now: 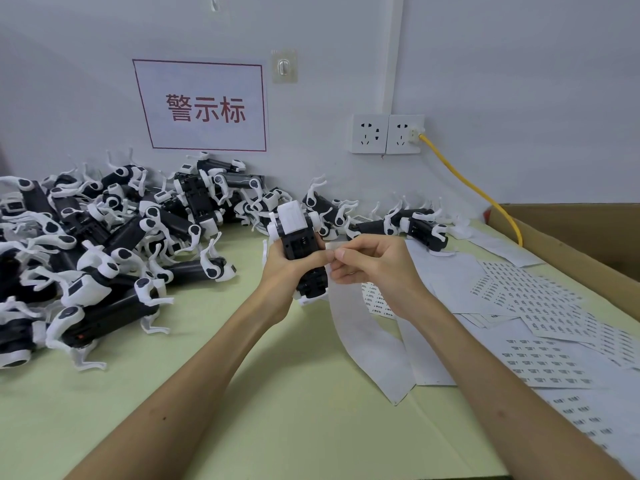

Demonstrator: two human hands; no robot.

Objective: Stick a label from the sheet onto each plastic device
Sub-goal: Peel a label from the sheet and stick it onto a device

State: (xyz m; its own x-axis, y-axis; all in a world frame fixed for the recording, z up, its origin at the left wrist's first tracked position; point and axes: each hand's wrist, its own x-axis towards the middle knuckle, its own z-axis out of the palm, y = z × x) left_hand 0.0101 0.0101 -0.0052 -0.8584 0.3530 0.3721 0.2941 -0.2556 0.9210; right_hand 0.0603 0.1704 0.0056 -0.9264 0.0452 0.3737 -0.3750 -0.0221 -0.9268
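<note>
My left hand grips a black-and-white plastic device upright above the green table, its underside facing me. My right hand is curled beside it, thumb and forefinger pinching a small label where it meets my left thumb at the device's right edge. A long white backing strip hangs down from under my right hand onto the table. Label sheets printed with several small dark labels lie to the right.
A big heap of the same devices fills the left and back of the table. A few more devices lie by the wall. A cardboard box stands at far right. A yellow cable runs from the wall socket.
</note>
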